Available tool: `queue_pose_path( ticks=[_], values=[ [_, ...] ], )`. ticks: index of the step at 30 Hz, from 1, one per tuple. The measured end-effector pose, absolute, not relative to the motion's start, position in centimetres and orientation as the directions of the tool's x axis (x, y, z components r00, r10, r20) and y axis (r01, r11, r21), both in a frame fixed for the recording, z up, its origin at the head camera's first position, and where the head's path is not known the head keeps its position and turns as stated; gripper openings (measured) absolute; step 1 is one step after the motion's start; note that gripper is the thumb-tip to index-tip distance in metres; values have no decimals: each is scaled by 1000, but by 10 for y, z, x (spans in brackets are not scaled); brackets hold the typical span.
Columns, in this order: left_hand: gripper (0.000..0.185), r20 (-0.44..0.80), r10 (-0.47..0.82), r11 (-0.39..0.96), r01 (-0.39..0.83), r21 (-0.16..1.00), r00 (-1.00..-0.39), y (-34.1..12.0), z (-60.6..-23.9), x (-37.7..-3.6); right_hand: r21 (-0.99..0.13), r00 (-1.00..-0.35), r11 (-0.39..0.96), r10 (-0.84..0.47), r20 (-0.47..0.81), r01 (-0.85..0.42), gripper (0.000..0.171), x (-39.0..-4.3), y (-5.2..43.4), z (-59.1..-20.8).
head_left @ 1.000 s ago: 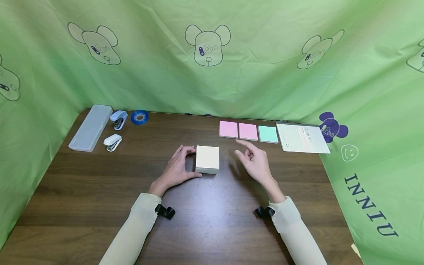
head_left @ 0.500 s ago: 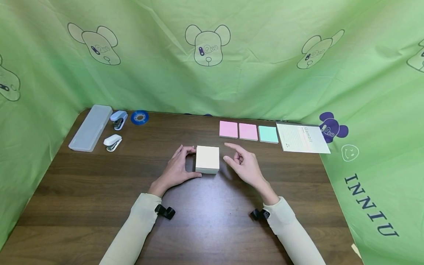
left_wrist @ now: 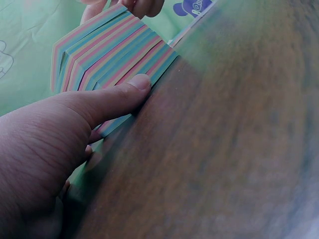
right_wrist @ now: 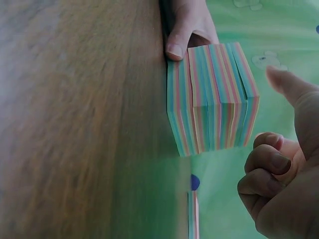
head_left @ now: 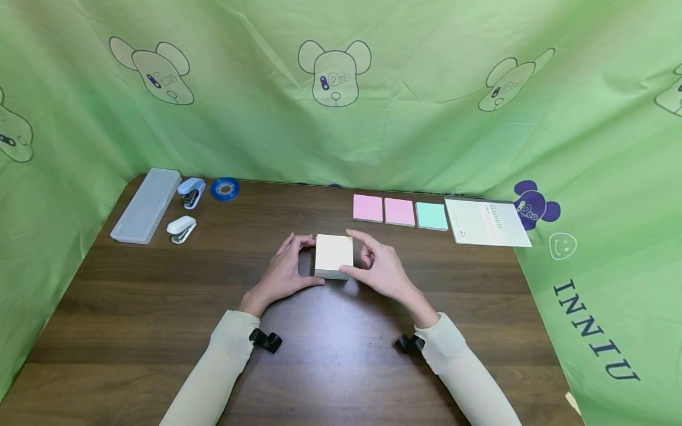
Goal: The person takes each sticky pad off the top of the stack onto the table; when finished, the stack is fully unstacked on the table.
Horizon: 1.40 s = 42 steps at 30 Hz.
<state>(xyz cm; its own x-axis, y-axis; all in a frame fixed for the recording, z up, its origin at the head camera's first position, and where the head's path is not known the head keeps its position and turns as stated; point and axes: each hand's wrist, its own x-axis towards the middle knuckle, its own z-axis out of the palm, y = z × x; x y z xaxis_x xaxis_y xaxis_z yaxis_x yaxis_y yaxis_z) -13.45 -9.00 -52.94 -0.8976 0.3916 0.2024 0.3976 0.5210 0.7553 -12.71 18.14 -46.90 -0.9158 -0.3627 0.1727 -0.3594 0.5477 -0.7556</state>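
The head view shows only a plain cream top on the paper block [head_left: 334, 251], while both wrist views reveal its striped sides. The head view alone shows two staplers [head_left: 192, 192] [head_left: 181, 228] and a roll of blue tape [head_left: 224, 189] at the table's far left. The block sits mid-table [head_left: 330, 367], a squared stack banded in pink, teal and yellow, some layers slightly out of line. The left hand [head_left: 281, 269] grips its left side, thumb against the near face. The right hand [head_left: 386, 271] holds nothing: thumb and index finger are spread wide about the block's right end, the other fingers curled. Compared with a second earlier, the right hand has come in leftward; block and left hand have stayed put.
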Motion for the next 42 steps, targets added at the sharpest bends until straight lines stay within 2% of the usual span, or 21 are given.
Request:
queue_pose_path(
  ticks=[10, 18, 21, 26, 42],
  values=[
    [92, 210, 394, 516, 405, 755, -895, -91, -529, -135, -719, -922, 610, -371, 113, -333, 96, -129, 170, -462],
    [93, 209, 396, 514, 404, 757, -894, -91, -529, -135, -714, -897, 572, -403, 183, -403, 100, -140, 174, -487],
    [93, 212, 393, 514, 405, 757, -895, -92, -529, -135, -715, -894, 575, -417, 164, -399, 101, -139, 172, -483],
    [93, 210, 395, 517, 405, 754, -894, -91, -529, -135, -697, -907, 623, -411, 96, -356, 97, -133, 165, -469],
    [94, 234, 394, 511, 423, 748, -889, -91, -529, -134, -734, -913, 590, -394, 101, -336, 79, -133, 164, -467]
  ],
)
